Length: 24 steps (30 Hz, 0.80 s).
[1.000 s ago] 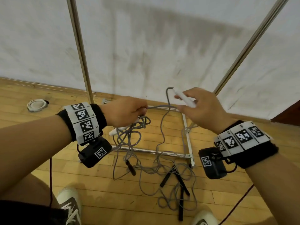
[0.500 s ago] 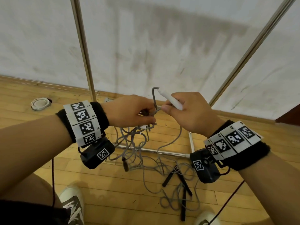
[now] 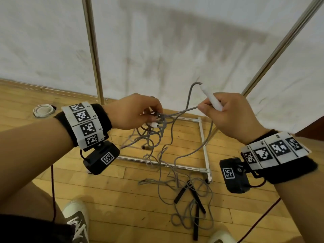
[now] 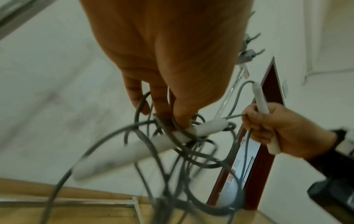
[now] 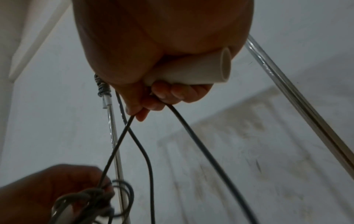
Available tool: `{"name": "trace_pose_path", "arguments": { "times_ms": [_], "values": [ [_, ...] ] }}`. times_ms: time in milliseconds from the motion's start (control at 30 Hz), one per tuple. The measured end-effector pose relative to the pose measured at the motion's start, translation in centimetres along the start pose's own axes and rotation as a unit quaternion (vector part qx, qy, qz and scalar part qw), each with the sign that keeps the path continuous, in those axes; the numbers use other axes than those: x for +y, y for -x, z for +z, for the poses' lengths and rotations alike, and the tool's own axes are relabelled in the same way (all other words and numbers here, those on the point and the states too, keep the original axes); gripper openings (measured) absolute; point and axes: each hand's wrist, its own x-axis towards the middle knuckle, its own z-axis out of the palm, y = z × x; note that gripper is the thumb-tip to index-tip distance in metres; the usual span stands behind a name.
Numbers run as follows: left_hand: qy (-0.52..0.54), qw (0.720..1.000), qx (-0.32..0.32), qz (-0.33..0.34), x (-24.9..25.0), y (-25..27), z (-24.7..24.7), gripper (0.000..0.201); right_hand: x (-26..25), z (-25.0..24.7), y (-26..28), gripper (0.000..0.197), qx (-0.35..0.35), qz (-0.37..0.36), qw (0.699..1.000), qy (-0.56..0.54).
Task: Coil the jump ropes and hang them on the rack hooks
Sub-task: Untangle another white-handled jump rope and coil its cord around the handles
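Left hand (image 3: 133,112) gripping knotted grey rope (image 3: 158,120) bundle above floor; right hand (image 3: 231,116) clenching white handle (image 3: 211,99), pinching strand. Advice: be feeding handle back through loops, keeping slack.

A white round coil (image 3: 42,111) lies on the wooden floor (image 3: 122,190) by the wall (image 3: 175,41)

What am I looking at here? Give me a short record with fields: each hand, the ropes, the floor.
left hand: grips a tangled bunch of grey rope with a white handle caught in it
right hand: holds another white handle and pinches a strand of the grey rope
floor: more loose grey rope and black handles lying by the metal rack base
hung yet: no rope seen on a hook
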Motion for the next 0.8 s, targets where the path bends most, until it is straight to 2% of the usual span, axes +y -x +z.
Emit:
{"name": "trace_pose_path", "arguments": {
  "times_ms": [67,200,367,500,600,700,800],
  "values": [
    [-0.011,1.000,-0.005,-0.004,-0.1,0.1,-0.1,0.026,0.2,-0.4,0.0,0.015,0.011,0.008,1.000,-0.002],
    [-0.054,0.997,-0.051,-0.032,0.0,0.1,0.7,0.036,0.2,-0.3,0.3,0.017,-0.011,-0.009,1.000,0.007],
    [-0.025,0.995,-0.073,-0.058,0.9,-0.2,0.8,0.048,0.8,-0.5,0.1,0.014,-0.016,-0.011,0.999,0.043],
    [-0.046,0.994,-0.088,-0.043,0.8,-0.2,1.1,0.030,1.2,-0.4,0.3,0.010,-0.032,-0.003,0.999,0.041],
    [-0.121,0.992,-0.044,-0.017,0.5,-0.1,1.2,0.025,1.2,-0.3,0.2,0.010,-0.022,-0.012,0.999,0.038],
    [-0.210,0.978,0.015,0.010,0.2,-0.2,1.1,0.026,1.4,-0.2,0.1,0.010,-0.018,-0.023,0.999,0.045],
    [-0.131,0.991,0.014,-0.035,-0.1,-0.1,0.6,0.026,2.1,-0.3,0.2,0.012,-0.022,-0.009,0.997,0.072]
  ]
}}
